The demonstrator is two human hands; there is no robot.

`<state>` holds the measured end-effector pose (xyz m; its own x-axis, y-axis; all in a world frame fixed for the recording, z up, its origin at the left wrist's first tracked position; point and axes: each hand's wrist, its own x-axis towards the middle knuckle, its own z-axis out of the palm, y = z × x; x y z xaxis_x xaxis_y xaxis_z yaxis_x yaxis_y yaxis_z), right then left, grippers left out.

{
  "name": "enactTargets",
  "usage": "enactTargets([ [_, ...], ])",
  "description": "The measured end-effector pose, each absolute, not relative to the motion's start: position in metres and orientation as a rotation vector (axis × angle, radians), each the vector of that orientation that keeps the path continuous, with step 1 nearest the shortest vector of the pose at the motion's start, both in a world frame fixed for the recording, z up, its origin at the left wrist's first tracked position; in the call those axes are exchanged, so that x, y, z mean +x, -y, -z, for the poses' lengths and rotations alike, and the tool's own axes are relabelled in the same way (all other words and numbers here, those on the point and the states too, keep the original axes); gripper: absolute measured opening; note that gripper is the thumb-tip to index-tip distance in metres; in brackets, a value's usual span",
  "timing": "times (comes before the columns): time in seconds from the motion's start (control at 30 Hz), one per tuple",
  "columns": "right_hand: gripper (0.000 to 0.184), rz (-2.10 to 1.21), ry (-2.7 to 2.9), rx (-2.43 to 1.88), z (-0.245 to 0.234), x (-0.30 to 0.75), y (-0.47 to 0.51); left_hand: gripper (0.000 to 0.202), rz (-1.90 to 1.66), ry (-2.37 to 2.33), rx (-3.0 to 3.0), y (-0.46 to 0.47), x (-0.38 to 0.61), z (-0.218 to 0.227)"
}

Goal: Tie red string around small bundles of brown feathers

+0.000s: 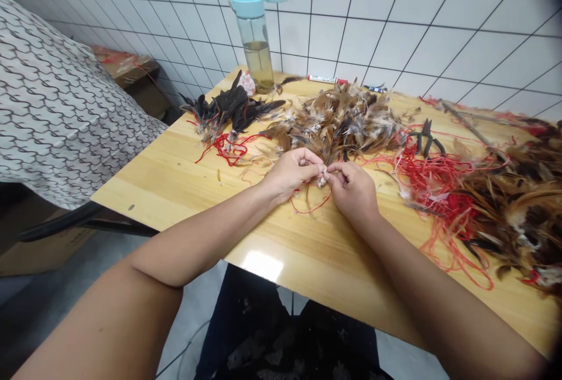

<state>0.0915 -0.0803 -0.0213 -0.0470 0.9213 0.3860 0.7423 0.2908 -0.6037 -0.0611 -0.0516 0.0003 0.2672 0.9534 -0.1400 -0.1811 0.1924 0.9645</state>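
My left hand (pixel 292 172) and my right hand (pixel 351 190) meet above a light wooden table (pixel 263 233), their fingertips pinching a small pale feather tuft (pixel 324 176). A thin red thread (pixel 309 205) loops down from the tuft onto the wood. Just beyond my fingers lies a heap of brown feathers (pixel 336 125). Dark feathers (pixel 232 108) lie further left, with tangled red thread (pixel 223 149) below them. To the right are a larger red thread tangle (pixel 439 187), more brown feathers (pixel 518 204) and black pliers (pixel 425 139).
A plastic water bottle (pixel 252 34) and a marker pen (pixel 322 79) stand by the white tiled wall (pixel 421 23) at the table's far edge. A patterned cloth (pixel 57 105) hangs at the left, with a cardboard box (pixel 127 69) behind it.
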Motion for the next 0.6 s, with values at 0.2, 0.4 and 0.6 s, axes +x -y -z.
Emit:
enactTargets([
  [0.2,0.012,-0.331,1.847,-1.474,0.0190,0.0905,0.0798,0.013,-0.986,-0.939,1.086,0.0540,-0.0602,-0.0016],
  [0.4,0.009,-0.393,1.811,-1.486,0.0220,0.0911,0.0776,0.012,-1.022,-1.016,1.377,0.0506,-0.0625,0.0057],
  [0.6,0.009,-0.483,1.746,-1.462,0.0221,0.0907,0.0760,0.002,-1.084,-1.062,1.934,0.0493,-0.0693,0.0056],
])
